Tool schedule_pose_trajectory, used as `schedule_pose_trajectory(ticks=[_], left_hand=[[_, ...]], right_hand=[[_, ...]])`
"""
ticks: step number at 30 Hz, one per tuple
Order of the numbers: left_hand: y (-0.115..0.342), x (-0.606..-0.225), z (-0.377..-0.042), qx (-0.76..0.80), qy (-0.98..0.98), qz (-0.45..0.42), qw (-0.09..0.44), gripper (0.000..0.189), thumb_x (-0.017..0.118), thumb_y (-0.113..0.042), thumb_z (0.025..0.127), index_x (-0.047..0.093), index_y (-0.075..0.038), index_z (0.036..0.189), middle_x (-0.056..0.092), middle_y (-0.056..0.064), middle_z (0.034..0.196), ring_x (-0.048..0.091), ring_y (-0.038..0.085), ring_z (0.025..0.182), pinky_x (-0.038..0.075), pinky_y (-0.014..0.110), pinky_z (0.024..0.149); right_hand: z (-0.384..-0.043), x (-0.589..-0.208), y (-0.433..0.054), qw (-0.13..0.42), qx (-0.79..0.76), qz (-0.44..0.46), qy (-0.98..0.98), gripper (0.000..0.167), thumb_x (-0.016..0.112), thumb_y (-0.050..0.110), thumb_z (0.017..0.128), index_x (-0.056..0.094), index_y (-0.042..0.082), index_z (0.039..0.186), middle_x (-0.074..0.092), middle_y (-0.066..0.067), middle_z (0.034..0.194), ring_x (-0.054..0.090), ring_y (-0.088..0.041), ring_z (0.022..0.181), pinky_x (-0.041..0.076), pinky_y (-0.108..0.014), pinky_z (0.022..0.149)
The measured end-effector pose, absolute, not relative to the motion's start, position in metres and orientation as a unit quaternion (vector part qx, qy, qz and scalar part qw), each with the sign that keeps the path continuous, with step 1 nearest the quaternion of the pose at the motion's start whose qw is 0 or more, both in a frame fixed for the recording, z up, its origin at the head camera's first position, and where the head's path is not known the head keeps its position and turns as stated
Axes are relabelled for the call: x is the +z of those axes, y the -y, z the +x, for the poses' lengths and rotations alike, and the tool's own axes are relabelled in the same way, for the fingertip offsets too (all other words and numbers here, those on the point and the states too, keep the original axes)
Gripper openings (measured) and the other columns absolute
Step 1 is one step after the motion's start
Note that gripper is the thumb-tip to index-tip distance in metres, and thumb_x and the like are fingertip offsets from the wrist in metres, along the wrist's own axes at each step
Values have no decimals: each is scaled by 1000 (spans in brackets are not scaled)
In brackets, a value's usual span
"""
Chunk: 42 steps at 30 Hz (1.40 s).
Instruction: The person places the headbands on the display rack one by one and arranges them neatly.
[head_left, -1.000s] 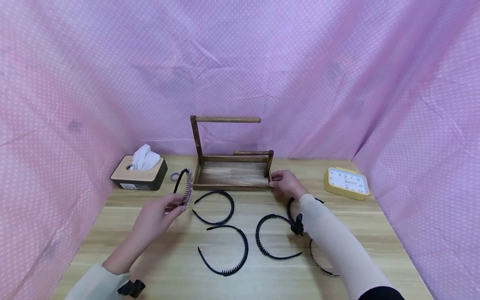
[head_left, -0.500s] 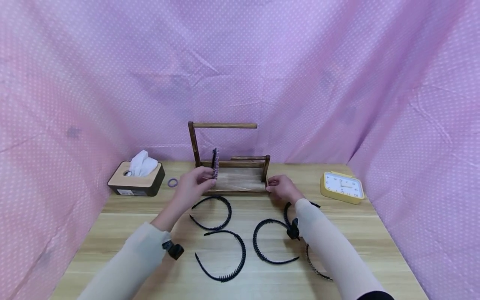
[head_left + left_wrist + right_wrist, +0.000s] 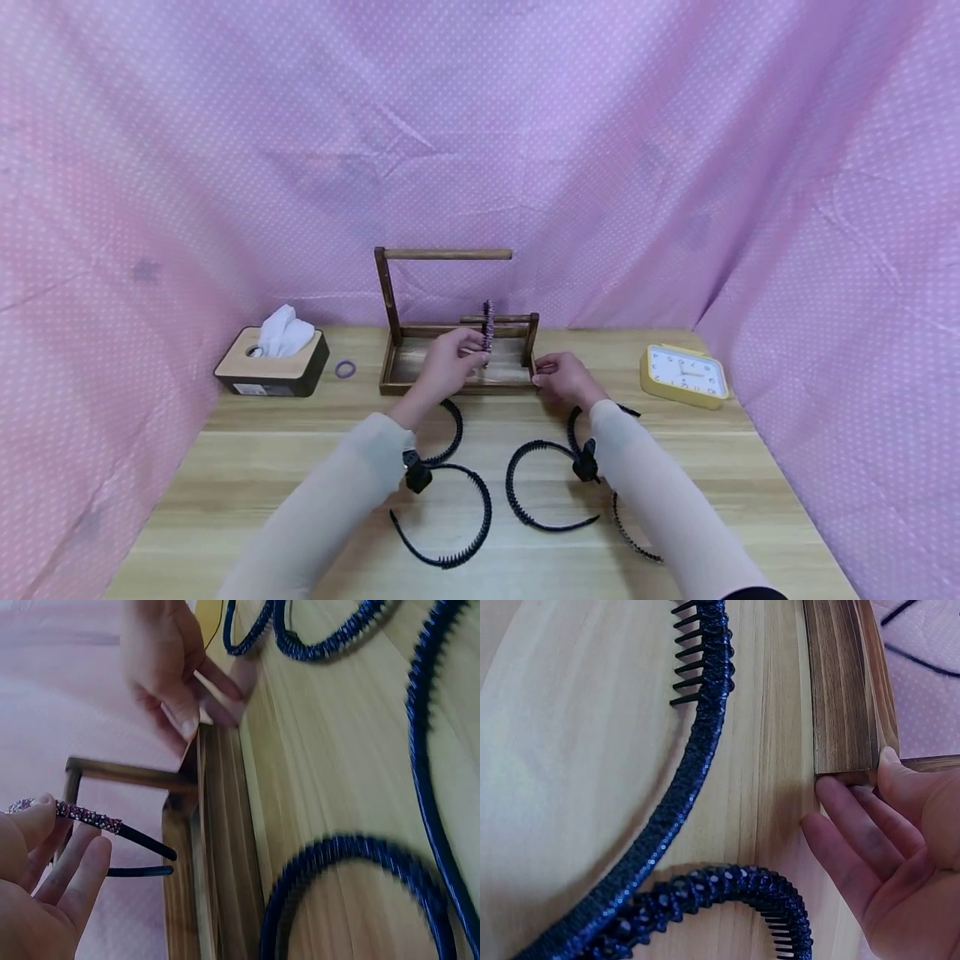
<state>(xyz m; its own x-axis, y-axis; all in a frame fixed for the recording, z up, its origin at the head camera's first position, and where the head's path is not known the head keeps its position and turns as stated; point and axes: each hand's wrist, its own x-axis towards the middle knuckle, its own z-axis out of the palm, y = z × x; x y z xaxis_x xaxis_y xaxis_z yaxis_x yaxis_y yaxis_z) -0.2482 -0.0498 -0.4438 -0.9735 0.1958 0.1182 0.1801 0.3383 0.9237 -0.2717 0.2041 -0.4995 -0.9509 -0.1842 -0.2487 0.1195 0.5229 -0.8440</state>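
Note:
My left hand [image 3: 448, 364] pinches a headband [image 3: 488, 325] studded with small pink and purple beads. In the left wrist view its dark ends [image 3: 146, 841] hang free, pointing toward the tray. The headband stands upright over the tray of a brown wooden rack [image 3: 387, 292], close to the short lower bar [image 3: 506, 318]; whether it touches that bar I cannot tell. My right hand [image 3: 567, 381] holds the rack's right end, thumb on the rim and fingers against the end wall [image 3: 845, 777]. The rack's long upper bar [image 3: 450, 253] carries nothing.
Several black toothed headbands [image 3: 488, 504] lie on the wooden table in front of the rack, partly under my forearms. A tissue box [image 3: 270, 362] and a purple hair tie [image 3: 345, 368] are at left. A yellow clock [image 3: 684, 375] stands at right.
My left hand has carried the beaded headband from left of the rack rightward, over the tray to the lower bar. My right hand has stayed on the rack's right end.

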Motion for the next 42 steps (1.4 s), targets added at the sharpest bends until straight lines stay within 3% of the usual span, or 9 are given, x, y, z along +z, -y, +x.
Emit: schedule_pose_trajectory(ticks=[15,30,36,42], left_hand=[[3,-453,-262,541,-834,109,29,21,74,-8,94,68,-5,114,73,11,110,72,24,95,59,29,70],[-13,-456,-269,564,-818,93,64,21,73,-7,95,68,-4,114,72,14,111,71,26,91,62,41,76],[-12,-456,-269,540,-834,88,67,21,75,-12,94,70,-6,113,73,11,110,68,24,99,56,31,76],[-11,-456,-271,545,-829,95,75,24,76,-9,93,70,-4,116,73,13,111,69,27,103,58,32,80]], right_hand=[[-269,-497,-202,168,-502,2,-849,42,66,5,99,56,-6,139,66,-28,131,76,-31,89,63,-39,74],[-271,-497,-203,172,-497,14,-850,42,67,8,100,58,-1,140,68,-23,130,75,-30,90,62,-41,74],[-270,-496,-203,176,-499,16,-848,42,66,8,100,57,-1,140,68,-23,129,75,-31,92,62,-40,73],[-270,-495,-204,181,-502,23,-845,44,66,10,100,56,0,142,65,-24,135,75,-32,95,62,-40,76]])
